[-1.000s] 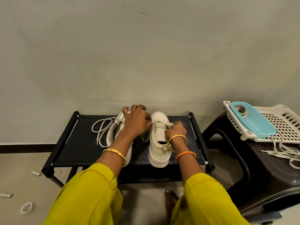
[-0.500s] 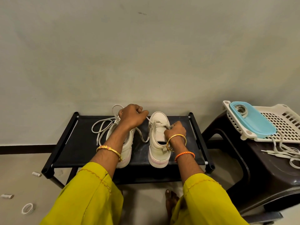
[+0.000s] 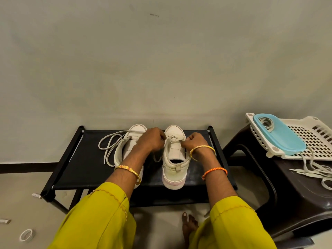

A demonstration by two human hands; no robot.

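Two white sneakers stand toes-to-wall on a black rack (image 3: 75, 169). The right sneaker (image 3: 175, 164) has a white lace (image 3: 172, 141) running across its eyelets. My left hand (image 3: 151, 140) pinches that lace at the sneaker's left side, and my right hand (image 3: 195, 141) pinches it at the right side. The left sneaker (image 3: 128, 141) is partly hidden under my left forearm. Its loose lace (image 3: 109, 146) lies in loops on the rack to the left.
A dark plastic stool (image 3: 280, 191) stands at the right with a white perforated basket (image 3: 316, 139), a blue lid (image 3: 280, 135) and loose laces (image 3: 312, 169) on it. A tape roll (image 3: 27, 235) and small scraps lie on the floor at left. My bare foot (image 3: 189, 225) is below the rack.
My left hand, which had pulled the lace up and left over the left sneaker, has come back to the right sneaker's left eyelets. My right hand stays at the right side.
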